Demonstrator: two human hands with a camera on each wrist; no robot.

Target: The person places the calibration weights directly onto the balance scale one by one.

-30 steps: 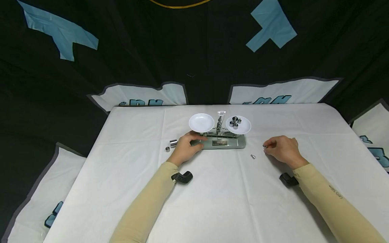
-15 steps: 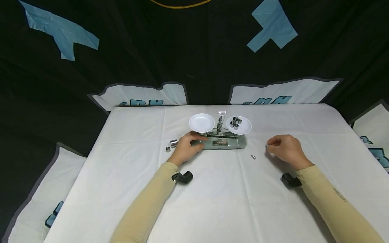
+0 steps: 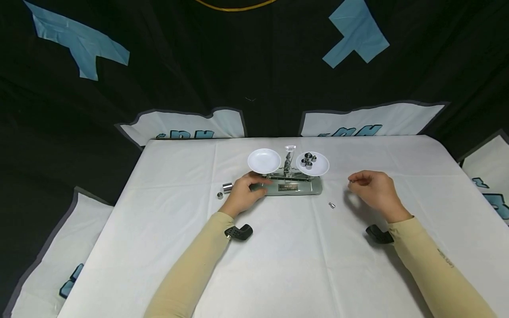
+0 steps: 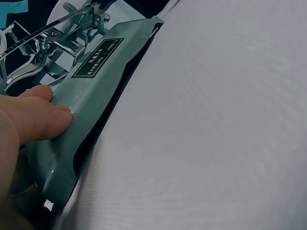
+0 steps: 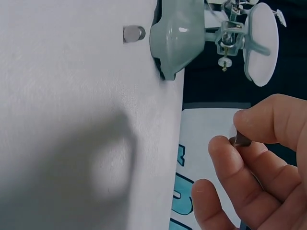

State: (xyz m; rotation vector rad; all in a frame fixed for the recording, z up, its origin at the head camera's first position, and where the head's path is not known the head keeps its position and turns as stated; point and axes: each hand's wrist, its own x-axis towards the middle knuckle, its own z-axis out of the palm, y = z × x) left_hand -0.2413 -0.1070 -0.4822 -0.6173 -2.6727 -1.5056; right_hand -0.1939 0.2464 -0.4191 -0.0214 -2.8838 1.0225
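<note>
**Small weight lifted beside the balance scale**

Head view: the balance scale (image 3: 288, 176) stands mid-bench (image 3: 278, 265). The left hand (image 3: 243, 193) rests on the scale's left end, thumb on the base. Right of the scale, the right hand (image 3: 374, 189) is raised off the cloth, pinching a small weight (image 3: 351, 179) at its fingertips. The scale's right pan (image 3: 312, 164) already carries several weights; its left pan (image 3: 264, 160) is bare. One loose weight (image 3: 331, 205) lies just in front of the scale's right end, and two more (image 3: 224, 189) sit left of the scale.

Left wrist view: the thumb (image 4: 41, 120) presses flat on the scale's green base (image 4: 91, 86), steadying rather than gripping it.

Right wrist view: thumb and forefinger pinch the small weight (image 5: 239, 135), short of the scale. Judging by this, loading is partway: three weights remain on the bench.
</note>
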